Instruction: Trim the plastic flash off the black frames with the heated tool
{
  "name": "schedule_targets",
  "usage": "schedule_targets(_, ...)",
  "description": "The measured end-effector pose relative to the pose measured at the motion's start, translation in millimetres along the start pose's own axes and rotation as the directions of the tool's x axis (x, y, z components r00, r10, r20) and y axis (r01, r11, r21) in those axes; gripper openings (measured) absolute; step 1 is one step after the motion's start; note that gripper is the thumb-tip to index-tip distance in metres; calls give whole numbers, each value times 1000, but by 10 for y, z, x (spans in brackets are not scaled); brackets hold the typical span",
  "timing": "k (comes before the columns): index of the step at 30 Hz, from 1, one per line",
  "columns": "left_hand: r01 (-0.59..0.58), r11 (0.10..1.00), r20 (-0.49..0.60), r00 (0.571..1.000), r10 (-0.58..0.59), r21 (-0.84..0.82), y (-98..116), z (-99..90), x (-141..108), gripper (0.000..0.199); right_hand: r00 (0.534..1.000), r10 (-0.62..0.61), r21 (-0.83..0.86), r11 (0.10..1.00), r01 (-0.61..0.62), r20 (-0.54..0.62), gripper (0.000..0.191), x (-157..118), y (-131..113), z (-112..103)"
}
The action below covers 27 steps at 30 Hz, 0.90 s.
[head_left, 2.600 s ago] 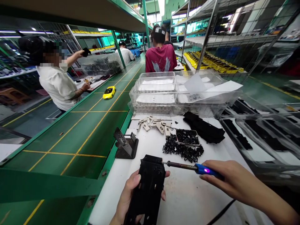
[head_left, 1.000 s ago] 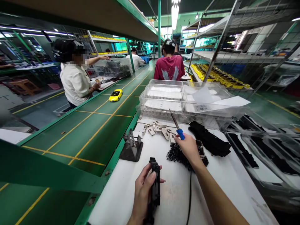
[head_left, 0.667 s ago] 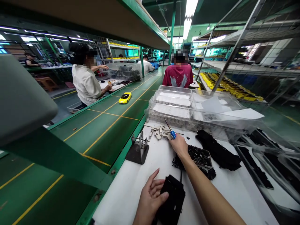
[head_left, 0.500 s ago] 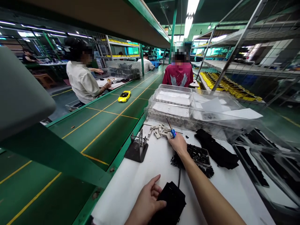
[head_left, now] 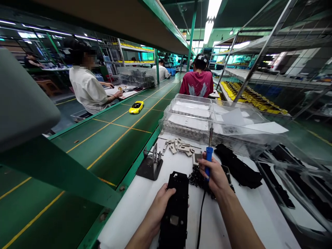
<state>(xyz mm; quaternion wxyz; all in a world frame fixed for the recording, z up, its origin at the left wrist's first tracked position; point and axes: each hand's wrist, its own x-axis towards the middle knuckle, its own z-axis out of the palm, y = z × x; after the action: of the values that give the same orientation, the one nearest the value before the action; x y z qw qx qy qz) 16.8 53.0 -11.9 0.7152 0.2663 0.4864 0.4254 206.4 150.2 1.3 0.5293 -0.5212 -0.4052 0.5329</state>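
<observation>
My left hand is closed around a long, flat black plastic plate with a square opening in it. In my right hand is a soldering iron with a blue handle, its tip pointing up and away. A small beige-grey block is at the fingertips of the same hand, apparently pinched there. Several similar beige pieces lie loose beyond. Under and beside my right hand is a heap of small black parts, partly hidden. The iron's black cord trails towards me.
A metal iron stand sits at the table's left edge. Clear plastic trays stand at the back; black plates lie right. A yellow toy car rests on the green conveyor. Co-workers sit further along.
My right hand has drawn back from the beige pieces with the soldering iron, which now points upward, and a block is at its fingers. My left hand has raised and turned the black plate.
</observation>
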Motion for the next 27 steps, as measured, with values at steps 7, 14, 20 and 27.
schedule_targets(7,89,989,84,993,-79,-118,105,472,28,42,999,-40,112,993,41,-8,20,-728,-104,-229)
schedule_targets(14,56,996,-54,997,-59,-64,66,680,-118,70,974,-225,-268,938,218,8,14,-1055,-78,-241)
schedule_targets(20,-96,995,83,992,99,-34,26,834,-229,55,966,-214,-206,961,183,-143,21,-1202,-70,-182)
schedule_targets(27,-253,955,134,963,234,152,-69,812,-172,57,966,-41,-151,988,2,-256,46,-1223,20,-237)
